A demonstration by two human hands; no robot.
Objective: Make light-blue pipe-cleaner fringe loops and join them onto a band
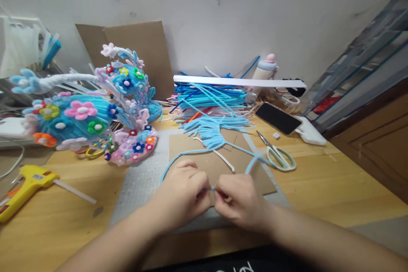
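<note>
My left hand (pixel 190 187) and my right hand (pixel 239 197) face each other low in the head view, fingers pinched. Between the fingertips a short bit of light blue pipe cleaner (pixel 212 188) shows, gripped from both sides. Blue stems curve out from behind both hands; whether they are the same piece is hidden. Just beyond lies a bundle of bent light blue pipe cleaners (pixel 213 134). A white pipe cleaner (pixel 224 161) rests on the cardboard sheet (pixel 188 159) beneath my hands.
Scissors (pixel 278 156) and a phone (pixel 278 118) lie at the right. A stack of loose pipe cleaners (pixel 210 97) stands at the back. At the left are fuzzy flower-covered ornaments (pixel 78 112) and a yellow glue gun (pixel 30 185) with a glue stick.
</note>
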